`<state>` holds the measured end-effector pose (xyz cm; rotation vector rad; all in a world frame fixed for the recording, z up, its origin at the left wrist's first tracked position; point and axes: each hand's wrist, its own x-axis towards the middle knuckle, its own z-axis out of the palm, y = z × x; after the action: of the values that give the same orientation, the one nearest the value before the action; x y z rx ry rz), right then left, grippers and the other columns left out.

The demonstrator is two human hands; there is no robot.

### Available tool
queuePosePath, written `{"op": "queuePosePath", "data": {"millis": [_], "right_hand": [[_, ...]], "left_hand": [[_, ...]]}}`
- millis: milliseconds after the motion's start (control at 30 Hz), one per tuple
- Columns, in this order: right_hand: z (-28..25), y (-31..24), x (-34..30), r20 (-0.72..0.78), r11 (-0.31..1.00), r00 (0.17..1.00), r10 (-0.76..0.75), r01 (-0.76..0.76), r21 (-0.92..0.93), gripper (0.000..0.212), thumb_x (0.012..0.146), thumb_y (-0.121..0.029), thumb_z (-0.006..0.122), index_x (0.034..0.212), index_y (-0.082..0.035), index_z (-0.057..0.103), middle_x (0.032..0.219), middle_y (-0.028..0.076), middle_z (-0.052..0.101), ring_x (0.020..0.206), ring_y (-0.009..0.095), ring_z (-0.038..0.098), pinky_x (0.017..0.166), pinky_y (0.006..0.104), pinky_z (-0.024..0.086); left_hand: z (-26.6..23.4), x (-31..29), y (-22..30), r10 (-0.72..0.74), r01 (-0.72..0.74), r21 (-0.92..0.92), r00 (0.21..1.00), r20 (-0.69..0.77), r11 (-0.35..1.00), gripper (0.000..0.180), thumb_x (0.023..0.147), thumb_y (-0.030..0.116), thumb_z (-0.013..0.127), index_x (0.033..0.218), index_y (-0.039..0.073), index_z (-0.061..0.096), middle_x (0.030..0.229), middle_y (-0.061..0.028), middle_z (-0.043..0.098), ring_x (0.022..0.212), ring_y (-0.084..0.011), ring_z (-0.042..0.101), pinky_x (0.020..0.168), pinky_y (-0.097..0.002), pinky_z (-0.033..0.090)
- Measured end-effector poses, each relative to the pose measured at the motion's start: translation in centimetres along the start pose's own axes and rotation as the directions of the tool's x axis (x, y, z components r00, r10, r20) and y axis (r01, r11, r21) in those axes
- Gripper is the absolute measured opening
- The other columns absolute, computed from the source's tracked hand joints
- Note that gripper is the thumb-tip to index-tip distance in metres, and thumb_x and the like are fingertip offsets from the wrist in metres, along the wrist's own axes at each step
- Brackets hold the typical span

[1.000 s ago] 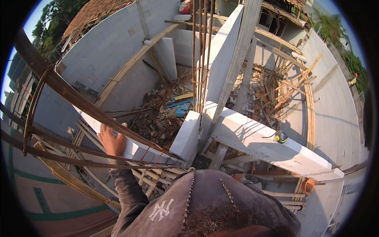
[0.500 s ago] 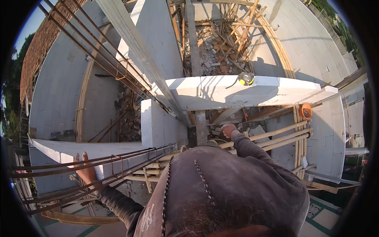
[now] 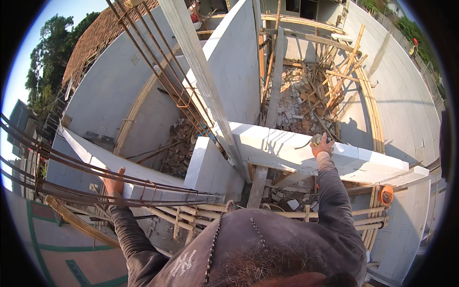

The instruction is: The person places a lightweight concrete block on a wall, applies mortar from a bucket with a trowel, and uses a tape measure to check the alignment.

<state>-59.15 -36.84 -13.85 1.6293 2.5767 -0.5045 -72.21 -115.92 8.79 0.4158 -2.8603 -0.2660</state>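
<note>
My right hand [image 3: 323, 147] reaches to the top of the white block wall [image 3: 291, 143] ahead of me. Its fingers are spread at a small tape measure [image 3: 315, 139], which the hand partly covers; a firm grip on it does not show. My left hand [image 3: 114, 182] lies with extended fingers against the low white block wall [image 3: 83, 143] on the left, behind thin rusty rebar [image 3: 138, 182]. A grey upright post [image 3: 201, 67] stands between the two walls.
Bamboo poles [image 3: 191, 215] run below the walls. An orange container [image 3: 386, 195] hangs at the right. Rubble [image 3: 291, 103] and loose timber lie behind the wall. More rebar [image 3: 167, 79] leans beside the post. A person in red [image 3: 194, 14] is far off at the top.
My right hand has moved forward and right from below the wall to the tape measure on its top. My left hand stays on the left wall. The view has tilted upward.
</note>
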Motion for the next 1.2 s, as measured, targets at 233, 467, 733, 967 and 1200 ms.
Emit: {"op": "queuePosePath", "data": {"millis": [233,467,733,967,1200], "right_hand": [[-0.2,-1.0,2.4,0.119,0.998,0.992,0.03,-0.024,-0.054,0.09,0.08,-0.044,0.079,0.153,-0.029,0.029,0.155,0.03,0.019,0.135,0.047,0.043,0.107,0.0476,0.045],[-2.4,-2.0,2.8,0.228,0.989,0.973,0.036,-0.002,-0.15,0.102,0.071,-0.043,0.085,0.152,-0.026,0.027,0.143,0.025,0.031,0.13,0.042,0.049,0.105,0.0432,0.048],[-2.2,-2.6,3.6,0.275,0.965,0.954,0.12,-0.047,-0.258,0.109,0.071,-0.046,0.085,0.156,-0.025,0.02,0.146,0.022,0.029,0.136,0.039,0.043,0.109,0.0415,0.045],[-0.2,-2.5,6.3,0.359,0.907,0.931,0.068,0.092,-0.411,0.112,0.073,-0.059,0.077,0.159,-0.023,0.015,0.15,0.022,0.032,0.136,0.038,0.04,0.107,0.042,0.041],[-0.6,-2.2,6.4,0.368,0.876,0.927,0.072,0.118,-0.469,0.115,0.072,-0.062,0.076,0.16,-0.022,0.013,0.153,0.021,0.032,0.134,0.039,0.041,0.106,0.0421,0.04]], "left_hand": [[0.5,0.8,-0.3,-0.038,0.037,0.017,0.997,0.071,0.999,0.107,0.074,0.048,0.073,0.149,-0.012,0.027,0.153,-0.0342,0.029,0.146,-0.0436,0.023,0.121,-0.0438,0.019],[1.0,1.6,-1.8,-0.057,0.046,0.139,0.995,0.079,0.989,0.112,0.07,0.057,0.071,0.148,-0.011,0.029,0.153,-0.032,0.031,0.146,-0.0416,0.026,0.12,-0.043,0.022],[1.4,2.0,-2.0,-0.056,0.036,0.177,0.993,0.108,0.984,0.104,0.076,0.056,0.067,0.153,-0.001,0.029,0.155,-0.0284,0.032,0.148,-0.0408,0.022,0.122,-0.0444,0.014],[1.1,2.1,-2.3,-0.092,0.067,0.191,0.988,0.126,0.979,0.095,0.082,0.052,0.066,0.151,-0.003,0.031,0.158,-0.0215,0.029,0.15,-0.0363,0.018,0.123,-0.0473,0.007],[0.7,1.7,-0.6,-0.058,0.019,0.216,0.983,0.175,0.976,0.096,0.08,0.054,0.066,0.151,-0.001,0.034,0.157,-0.025,0.029,0.148,-0.0405,0.02,0.122,-0.0481,0.013]]}}
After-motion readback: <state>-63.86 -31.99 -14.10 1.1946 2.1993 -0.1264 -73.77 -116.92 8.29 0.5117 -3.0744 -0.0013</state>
